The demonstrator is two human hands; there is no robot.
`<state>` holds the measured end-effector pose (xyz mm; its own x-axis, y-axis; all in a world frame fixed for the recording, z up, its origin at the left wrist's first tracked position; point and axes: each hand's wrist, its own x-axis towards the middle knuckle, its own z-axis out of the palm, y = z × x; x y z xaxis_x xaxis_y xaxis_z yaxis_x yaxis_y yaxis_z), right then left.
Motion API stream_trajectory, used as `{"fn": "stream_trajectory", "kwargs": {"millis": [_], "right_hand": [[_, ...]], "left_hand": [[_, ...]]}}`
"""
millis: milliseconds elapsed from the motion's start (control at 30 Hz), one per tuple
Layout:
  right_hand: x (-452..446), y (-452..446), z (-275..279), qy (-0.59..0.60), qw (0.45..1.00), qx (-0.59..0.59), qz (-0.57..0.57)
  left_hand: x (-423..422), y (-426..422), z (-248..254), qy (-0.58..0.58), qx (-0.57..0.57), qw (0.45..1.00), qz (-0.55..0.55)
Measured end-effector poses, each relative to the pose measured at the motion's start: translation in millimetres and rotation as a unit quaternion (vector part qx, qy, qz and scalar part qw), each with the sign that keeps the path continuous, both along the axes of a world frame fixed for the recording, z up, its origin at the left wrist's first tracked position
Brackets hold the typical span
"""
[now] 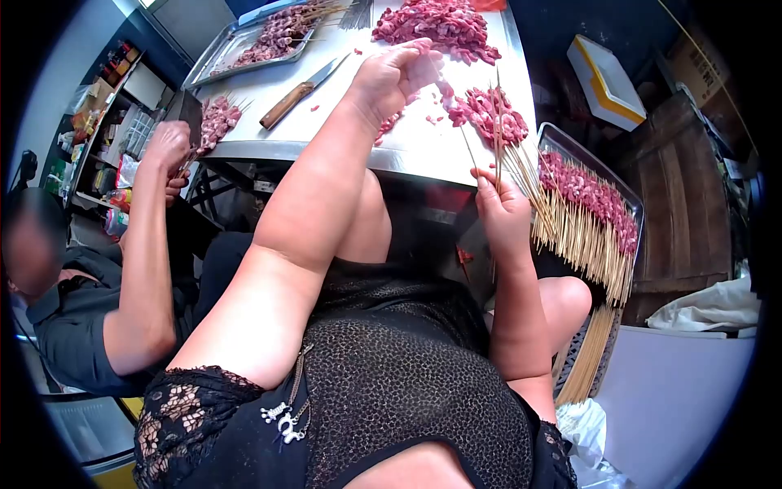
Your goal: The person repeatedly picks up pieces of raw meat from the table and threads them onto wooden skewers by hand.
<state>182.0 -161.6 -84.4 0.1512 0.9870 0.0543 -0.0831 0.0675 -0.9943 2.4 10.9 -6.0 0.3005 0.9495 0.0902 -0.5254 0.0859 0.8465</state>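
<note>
My left hand [395, 77] is over the white table [334, 114], just in front of a big pile of cut red meat [444, 28]; its fingers are smeared by motion, and whether they hold anything is unclear. At the table's front right, my right hand [501, 204] pinches thin wooden skewers [498, 122], which point up past a heap of threaded meat [497, 116]. Bare skewer ends fan out beside that hand. A knife [293, 102] with a wooden handle lies left of my left forearm.
A metal tray of finished meat skewers [586, 200] stands to the right, above a bundle of bare sticks [590, 354]. Another tray [220, 61] is at the back left. A co-worker's hands [169, 147] are by meat skewers at the table's left edge. A white-yellow box [607, 81] is beyond.
</note>
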Motion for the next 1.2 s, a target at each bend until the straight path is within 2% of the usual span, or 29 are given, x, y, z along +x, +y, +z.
{"fn": "stream_trajectory", "kwargs": {"millis": [167, 200, 400, 833, 1033, 1100, 1200], "right_hand": [[2, -2, 0, -0.027, 0.999, 0.005, -0.021], [2, -2, 1, -0.015, 1.0, -0.004, -0.019], [5, -5, 5, -0.038, 0.999, -0.002, -0.014], [20, -9, 15, -0.17, 0.983, 0.033, -0.053], [13, -8, 12, -0.111, 0.993, 0.031, -0.034], [11, -7, 14, -0.007, 1.0, 0.004, -0.004], [7, -5, 13, 0.026, 1.0, 0.003, 0.002]], "left_hand": [[8, -11, 0, -0.026, -0.016, 0.998, -0.062], [9, -13, -1, -0.018, 0.012, 0.998, -0.055], [9, -18, 3, -0.002, 0.005, 1.0, -0.016], [10, -24, 3, 0.025, -0.015, 0.998, -0.061], [14, -29, 4, 0.029, 0.008, 0.994, -0.103], [17, -33, 6, 0.047, -0.016, 0.994, -0.1], [20, -33, 5, 0.074, 0.003, 0.991, -0.11]]}}
